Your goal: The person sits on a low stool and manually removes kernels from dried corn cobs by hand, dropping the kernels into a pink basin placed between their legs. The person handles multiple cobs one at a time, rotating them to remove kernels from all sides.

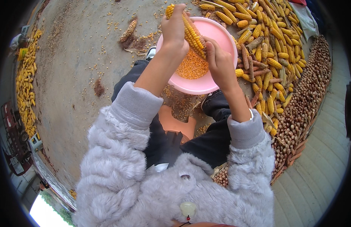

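My left hand [174, 28] grips the upper end of a yellow corn cob [193, 37], which slants down to the right. At its lower end, my right hand [219, 61] holds the cob with the thumb laid along it. A strip of the cob along its right side is bare of kernels. Beneath both hands is a pink plastic basin [192, 88], with loose corn kernels [191, 66] lying in its bottom. The cob is above the basin, and my left hand covers part of the rim.
A big heap of corn cobs [277, 37] lies right of the basin, with stripped cobs [250, 63] among them. Stacked bare cobs [308, 93] line the wall side. An orange plastic stool [178, 122] shows between my legs. Another corn row [26, 85] runs along the far left.
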Motion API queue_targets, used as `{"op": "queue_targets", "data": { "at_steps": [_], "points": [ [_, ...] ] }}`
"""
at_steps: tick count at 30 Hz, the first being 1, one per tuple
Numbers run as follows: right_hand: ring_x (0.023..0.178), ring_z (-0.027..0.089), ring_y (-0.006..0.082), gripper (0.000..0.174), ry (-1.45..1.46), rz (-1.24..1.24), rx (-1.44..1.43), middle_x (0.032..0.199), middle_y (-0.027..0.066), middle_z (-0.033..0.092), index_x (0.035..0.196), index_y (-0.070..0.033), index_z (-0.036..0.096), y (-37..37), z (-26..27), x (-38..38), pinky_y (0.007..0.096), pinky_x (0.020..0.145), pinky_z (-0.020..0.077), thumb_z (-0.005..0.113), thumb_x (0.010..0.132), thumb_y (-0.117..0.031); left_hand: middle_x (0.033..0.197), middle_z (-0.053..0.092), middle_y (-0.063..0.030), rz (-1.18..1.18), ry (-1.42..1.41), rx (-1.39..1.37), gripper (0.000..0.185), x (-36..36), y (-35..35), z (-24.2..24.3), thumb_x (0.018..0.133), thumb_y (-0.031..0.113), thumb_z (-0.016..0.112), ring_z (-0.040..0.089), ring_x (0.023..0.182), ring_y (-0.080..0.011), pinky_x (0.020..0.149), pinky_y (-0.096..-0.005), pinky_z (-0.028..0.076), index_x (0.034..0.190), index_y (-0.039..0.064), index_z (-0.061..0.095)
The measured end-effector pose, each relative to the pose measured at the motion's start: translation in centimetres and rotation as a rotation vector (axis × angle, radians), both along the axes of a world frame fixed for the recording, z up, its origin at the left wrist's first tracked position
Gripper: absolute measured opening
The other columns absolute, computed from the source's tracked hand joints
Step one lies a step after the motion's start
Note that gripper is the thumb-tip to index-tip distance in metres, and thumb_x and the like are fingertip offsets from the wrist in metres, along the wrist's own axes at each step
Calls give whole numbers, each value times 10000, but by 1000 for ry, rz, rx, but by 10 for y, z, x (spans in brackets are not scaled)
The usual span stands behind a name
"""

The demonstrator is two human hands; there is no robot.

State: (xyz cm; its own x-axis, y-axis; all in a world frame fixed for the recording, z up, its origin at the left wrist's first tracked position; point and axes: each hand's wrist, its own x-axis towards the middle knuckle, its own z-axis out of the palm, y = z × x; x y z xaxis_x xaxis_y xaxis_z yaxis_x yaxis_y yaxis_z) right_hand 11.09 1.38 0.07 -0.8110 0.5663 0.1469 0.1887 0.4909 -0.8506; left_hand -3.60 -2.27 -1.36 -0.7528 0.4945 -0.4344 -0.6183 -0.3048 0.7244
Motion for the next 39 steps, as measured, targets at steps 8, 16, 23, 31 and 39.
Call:
{"op": "queue_targets", "data": {
  "at_steps": [8, 16, 23, 31, 39],
  "points": [
    [904, 567, 185, 372, 7, 156, -440, 994, 140, 597, 1179, 21, 494, 16, 8, 10, 290, 797, 429, 388, 952, -254, 782, 530, -68, 19, -82, 64, 319, -7, 1, 3, 764, 278, 639, 549, 716, -175, 654, -334, 503, 910, 59, 460],
    [878, 552, 152, 362, 20, 181, -341, 953, 99, 588, 1184, 18, 491, 14, 4, 8, 273, 798, 428, 404, 953, -247, 782, 525, -66, 15, -61, 36, 313, -9, -1, 3, 770, 290, 627, 547, 713, -175, 658, -331, 500, 902, 60, 462],
    [772, 566, 129, 394, 8, 23, -380, 845, 85, 597, 1172, -3, 492, 16, 2, 2, 259, 704, 449, 410, 951, -319, 774, 534, -69, 2, -86, 64, 319, -2, 1, 2, 759, 270, 652, 553, 711, -183, 654, -325, 495, 909, 49, 477],
    [889, 602, 332, 414, -94, 123, -105, 935, 221, 609, 1190, -42, 478, 6, 5, -1, 379, 773, 450, 416, 929, -357, 779, 543, -77, 22, 26, 31, 332, 8, 4, 3, 732, 249, 682, 554, 693, -181, 642, -314, 493, 894, 29, 493],
    [926, 582, 366, 402, -22, 72, -112, 976, 206, 611, 1169, -42, 498, 7, 6, -6, 408, 787, 441, 377, 933, -344, 757, 546, -81, 2, 51, 2, 312, 9, 0, 9, 739, 252, 655, 557, 667, -174, 610, -303, 495, 884, 22, 501]
  ]
}}
